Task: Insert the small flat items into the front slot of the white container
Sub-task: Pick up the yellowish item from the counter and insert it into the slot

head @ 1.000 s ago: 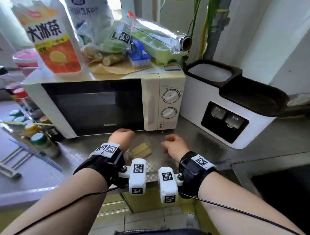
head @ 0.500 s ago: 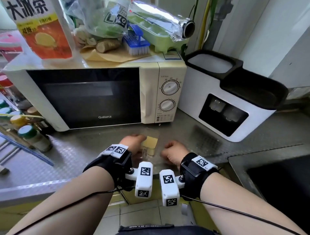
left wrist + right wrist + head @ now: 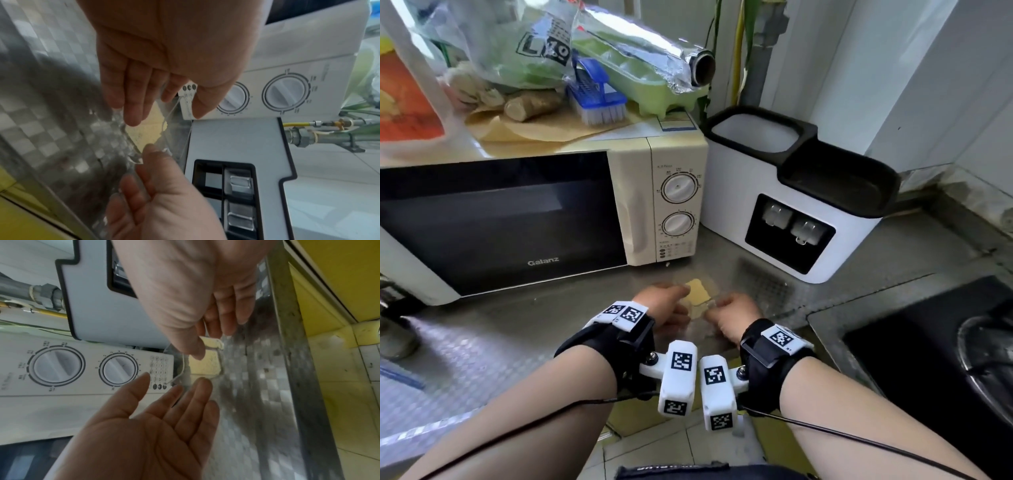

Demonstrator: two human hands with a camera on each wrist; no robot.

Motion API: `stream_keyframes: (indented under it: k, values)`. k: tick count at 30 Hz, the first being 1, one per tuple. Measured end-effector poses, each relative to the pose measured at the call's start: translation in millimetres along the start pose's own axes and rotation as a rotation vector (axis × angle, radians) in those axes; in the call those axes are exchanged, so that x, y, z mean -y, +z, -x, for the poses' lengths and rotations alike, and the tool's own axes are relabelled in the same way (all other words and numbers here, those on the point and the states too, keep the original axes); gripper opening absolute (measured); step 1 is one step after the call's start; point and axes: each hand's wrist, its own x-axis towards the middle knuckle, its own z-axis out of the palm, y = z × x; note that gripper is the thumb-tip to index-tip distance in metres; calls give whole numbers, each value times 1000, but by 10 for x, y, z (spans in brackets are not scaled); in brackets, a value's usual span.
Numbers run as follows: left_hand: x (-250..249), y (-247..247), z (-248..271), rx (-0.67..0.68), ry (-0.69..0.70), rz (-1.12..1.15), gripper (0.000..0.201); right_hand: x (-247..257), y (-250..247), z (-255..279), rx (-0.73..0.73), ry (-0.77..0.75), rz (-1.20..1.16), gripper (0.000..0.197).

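Yellow flat items lie in a clear plastic wrapper on the steel counter, in front of the microwave. My left hand rests on the wrapper with straight fingers; it also shows in the right wrist view. My right hand pinches the wrapper's near edge between thumb and fingers. The yellow items show between both hands. The white container stands to the right of the microwave, its black front slot holding two clear pieces. Both hands are well short of it.
A cream microwave stands at the back left, piled with bags, a foil roll and a blue brush. A dark sink opens at the right. The counter's front edge runs just under my wrists.
My left hand slid right onto the yellow items. My right hand closed in from the right and took hold of the wrapper's edge. The head view dropped lower and closer.
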Motion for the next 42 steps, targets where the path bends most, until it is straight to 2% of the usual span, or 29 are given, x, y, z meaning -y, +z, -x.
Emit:
stream_keyframes:
  k: [1, 4, 9, 13, 19, 22, 24, 27, 31, 35, 38, 42]
  values:
    - [-18, 23, -3, 9, 0, -6, 12, 3, -20, -8, -20, -8, 4, 11]
    - [-63, 66, -37, 29, -3, -28, 10, 13, -79, -47, -95, -71, 39, 10]
    - [-216, 168, -131, 87, 5, -90, 11, 15, -217, -113, -223, -107, -79, 20]
    - [-402, 376, -171, 182, 37, -115, 13, 53, -489, -127, -324, -126, -173, 5]
    - [-600, 577, -296, 308, 78, -219, 12, 26, -706, -225, -433, -51, -279, 4]
    - [-662, 606, -376, 344, 100, -221, 10, 33, -703, -294, -480, -32, -300, 11]
    - [-684, 605, -422, 360, 113, -222, 15, 53, -670, -318, -508, -36, -316, 16]
    - [-723, 596, -482, 399, 124, -222, 24, 95, -642, -330, -546, -41, -329, 7]
    - [-783, 577, -565, 437, 148, -239, 32, 143, -592, -344, -512, -63, -372, 19]
    - [-840, 585, -637, 477, 192, -295, 46, 177, -524, -388, -341, -78, -364, 38]
    - [-860, 560, -667, 458, 183, -269, 49, 205, -505, -491, -263, -57, -308, 53]
    - [-835, 496, -721, 416, 131, -203, 48, 268, -538, -578, -228, -12, -290, 67]
